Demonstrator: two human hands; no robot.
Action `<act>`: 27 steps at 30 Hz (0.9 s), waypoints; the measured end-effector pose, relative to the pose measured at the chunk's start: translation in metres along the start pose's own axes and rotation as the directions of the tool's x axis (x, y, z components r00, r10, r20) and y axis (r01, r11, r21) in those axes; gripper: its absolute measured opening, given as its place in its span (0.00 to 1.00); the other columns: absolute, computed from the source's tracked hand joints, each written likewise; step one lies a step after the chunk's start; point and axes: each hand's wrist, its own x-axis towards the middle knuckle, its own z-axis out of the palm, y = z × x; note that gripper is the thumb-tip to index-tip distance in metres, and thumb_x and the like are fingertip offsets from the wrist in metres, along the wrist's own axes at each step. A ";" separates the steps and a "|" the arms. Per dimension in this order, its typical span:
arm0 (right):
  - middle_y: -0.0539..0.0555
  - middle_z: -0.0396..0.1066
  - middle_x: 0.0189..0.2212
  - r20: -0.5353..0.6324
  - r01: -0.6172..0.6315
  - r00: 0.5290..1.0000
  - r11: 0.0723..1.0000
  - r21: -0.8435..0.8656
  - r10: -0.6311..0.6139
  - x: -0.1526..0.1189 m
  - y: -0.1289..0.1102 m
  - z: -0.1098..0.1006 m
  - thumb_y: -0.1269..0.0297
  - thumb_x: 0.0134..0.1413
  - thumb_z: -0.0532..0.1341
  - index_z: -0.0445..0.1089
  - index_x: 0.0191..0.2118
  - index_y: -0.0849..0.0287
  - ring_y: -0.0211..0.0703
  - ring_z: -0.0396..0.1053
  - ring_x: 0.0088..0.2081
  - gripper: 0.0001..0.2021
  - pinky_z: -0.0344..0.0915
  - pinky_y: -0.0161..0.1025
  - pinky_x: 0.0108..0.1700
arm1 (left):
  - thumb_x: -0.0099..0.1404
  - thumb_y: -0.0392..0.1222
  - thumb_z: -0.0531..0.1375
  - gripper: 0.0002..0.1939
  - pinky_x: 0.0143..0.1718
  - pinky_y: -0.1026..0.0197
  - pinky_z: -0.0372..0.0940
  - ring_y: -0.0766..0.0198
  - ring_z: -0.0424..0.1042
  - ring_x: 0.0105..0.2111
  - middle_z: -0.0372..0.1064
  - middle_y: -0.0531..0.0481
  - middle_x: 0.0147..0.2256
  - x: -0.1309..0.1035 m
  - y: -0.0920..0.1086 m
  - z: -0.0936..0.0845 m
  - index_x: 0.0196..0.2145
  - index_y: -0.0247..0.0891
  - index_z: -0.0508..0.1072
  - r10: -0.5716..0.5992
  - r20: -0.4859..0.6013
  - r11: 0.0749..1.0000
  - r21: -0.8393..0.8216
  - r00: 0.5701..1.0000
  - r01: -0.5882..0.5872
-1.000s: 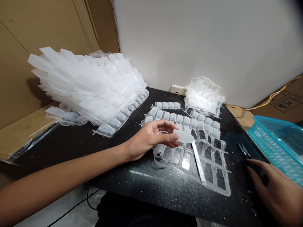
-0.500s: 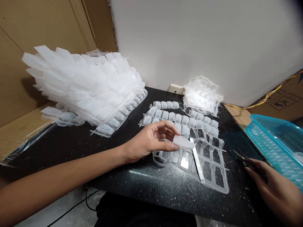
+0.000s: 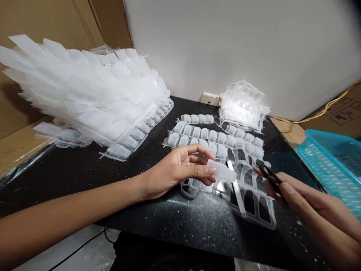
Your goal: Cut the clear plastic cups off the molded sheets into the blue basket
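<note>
Between thumb and fingers, my left hand (image 3: 180,169) pinches a small translucent white plastic piece (image 3: 221,171). My right hand (image 3: 304,203) is closed on a dark pointed tool (image 3: 269,177), whose tip points left toward that piece without touching it. Below both hands lies a translucent plastic frame (image 3: 261,222) with open slots. A thin white strip (image 3: 239,199) rests across it. Behind my left hand, rows of small white pieces (image 3: 213,136) are still joined to their frames.
A tall stack of white plastic sheets (image 3: 93,90) stands on the left of the black table (image 3: 169,226). At the back are a heap of clear plastic scraps (image 3: 242,107) and a wall socket (image 3: 210,99). A blue basket (image 3: 332,162) sits at the right.
My right hand has moved left and up with the dark tool, closer to my left hand. The held piece has turned slightly in my left hand. The camera view has shifted a little.
</note>
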 end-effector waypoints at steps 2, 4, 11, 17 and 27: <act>0.53 0.76 0.33 0.176 -0.056 0.984 0.987 0.149 0.030 0.008 -0.002 0.000 0.50 0.66 0.56 0.76 0.40 0.48 0.48 0.76 0.34 0.14 0.72 0.36 0.31 | 0.63 0.32 0.67 0.08 0.33 0.71 0.70 0.70 0.76 0.30 0.74 0.51 0.30 0.000 0.001 0.001 0.38 0.33 0.71 -0.013 -0.013 0.999 -0.032 1.000 0.012; 0.52 0.72 0.26 0.288 -0.123 0.956 0.964 0.236 0.051 0.013 -0.005 0.001 0.49 0.66 0.57 0.74 0.32 0.52 0.44 0.71 0.28 0.17 0.68 0.35 0.28 | 0.63 0.32 0.68 0.09 0.32 0.72 0.70 0.70 0.76 0.29 0.75 0.50 0.30 0.001 0.002 0.001 0.38 0.33 0.71 -0.017 -0.017 0.999 -0.050 1.000 0.016; 0.48 0.69 0.24 0.405 -0.393 0.891 0.793 0.464 0.205 0.020 -0.009 0.012 0.46 0.63 0.61 0.71 0.54 0.50 0.40 0.65 0.24 0.20 0.63 0.34 0.26 | 0.68 0.34 0.64 0.07 0.35 0.71 0.71 0.70 0.77 0.30 0.77 0.47 0.31 0.000 0.000 -0.001 0.42 0.31 0.71 -0.050 -0.014 0.998 -0.047 0.999 0.049; 0.47 0.66 0.27 0.359 -0.414 0.908 0.598 0.686 0.217 0.037 -0.008 0.024 0.49 0.61 0.64 0.76 0.47 0.51 0.31 0.56 0.23 0.15 0.57 0.28 0.24 | 0.68 0.35 0.64 0.09 0.37 0.71 0.71 0.68 0.78 0.33 0.78 0.44 0.33 0.001 -0.004 -0.004 0.45 0.30 0.72 -0.069 0.016 0.997 -0.043 0.998 0.069; 0.53 0.78 0.45 0.311 -0.297 0.938 0.811 0.503 0.151 0.032 0.001 0.016 0.51 0.56 0.69 0.76 0.54 0.48 0.43 0.76 0.45 0.21 0.72 0.28 0.41 | 0.62 0.29 0.68 0.11 0.42 0.69 0.71 0.69 0.76 0.38 0.75 0.49 0.37 0.001 -0.007 -0.004 0.42 0.33 0.73 0.043 0.065 0.993 0.111 0.997 -0.050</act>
